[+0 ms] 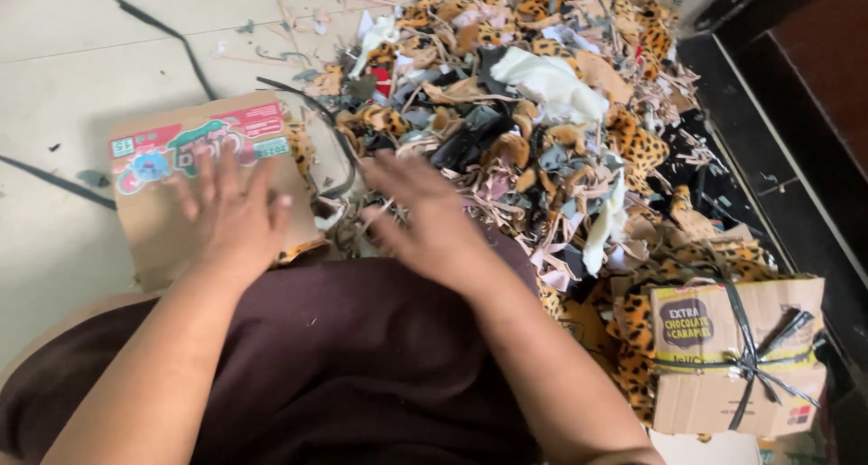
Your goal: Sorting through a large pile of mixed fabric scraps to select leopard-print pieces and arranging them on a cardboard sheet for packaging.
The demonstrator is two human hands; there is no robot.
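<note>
Left hand (233,214) fingers spread flat on cardboard piece (194,171); right hand (425,221) fingers spread, blurred, over fabric scraps (542,112) just beyond fingertips; rake gently, keep cardboard pinned

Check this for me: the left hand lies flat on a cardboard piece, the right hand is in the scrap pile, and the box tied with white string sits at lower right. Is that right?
Not quite: the head view shows the box tied with black strapping, not white string. The rest holds: the left hand lies flat on the cardboard piece, and the right hand is in the scrap pile.
</note>
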